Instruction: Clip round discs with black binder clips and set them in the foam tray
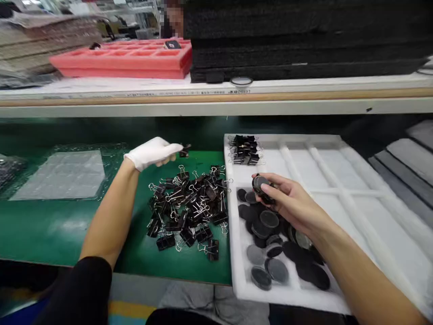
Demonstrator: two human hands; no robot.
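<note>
My left hand (152,153), in a white glove, pinches a black binder clip (184,150) above the green mat. Below and to its right lies a heap of black binder clips (192,207) with silver wire handles. My bare right hand (287,196) is closed on a dark round disc (260,182) with a rim, and more dark pieces under it are partly hidden by the fingers. Beneath this hand, many dark round discs (269,220) lie loose in a compartment of the white foam tray (237,275). A cluster of binder clips (244,149) stands in the tray's far left corner.
A shelf (203,108) crosses above the table, bearing a red foam tray (122,63), stacked black foam (304,45) and one ring (241,81). Clear plastic trays (64,174) lie at left. Grey sheets (409,167) are stacked at right.
</note>
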